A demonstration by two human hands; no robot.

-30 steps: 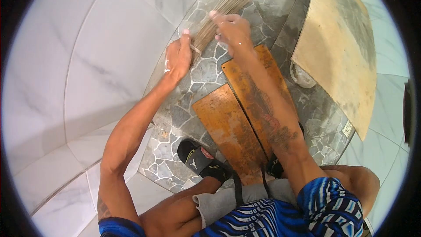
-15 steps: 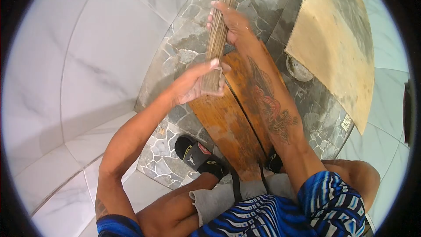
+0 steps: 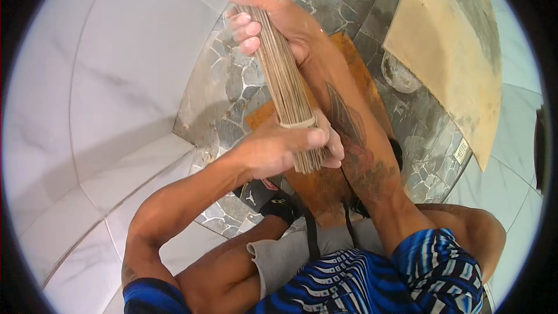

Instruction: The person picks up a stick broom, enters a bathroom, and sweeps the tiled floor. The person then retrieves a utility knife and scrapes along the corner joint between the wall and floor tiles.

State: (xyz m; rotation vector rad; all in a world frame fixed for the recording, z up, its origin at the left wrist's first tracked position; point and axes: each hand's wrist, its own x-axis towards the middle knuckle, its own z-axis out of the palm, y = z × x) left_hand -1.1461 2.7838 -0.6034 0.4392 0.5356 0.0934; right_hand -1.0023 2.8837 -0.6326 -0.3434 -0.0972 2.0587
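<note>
A long, straight bundle of thin, dry, tan sticks [image 3: 283, 81] slants from the top edge down toward the person's lap, held above 2 flat, orange-brown wooden boards [image 3: 365, 78] with scuffed, stained surfaces. Both hands are closed around it: the right hand [image 3: 285, 17] wraps the upper shaft, fingers curled over its far side, while the left hand [image 3: 276, 148] grips the blunt, bristly lower end, thumb laid across just below a pale, narrow band [image 3: 298, 122]. Beneath lies a grey floor [image 3: 232, 75] of irregular stone shapes with white joints, beside smooth, marble-veined tiles [image 3: 128, 52] and a stained, pale tan panel [image 3: 447, 58].
</note>
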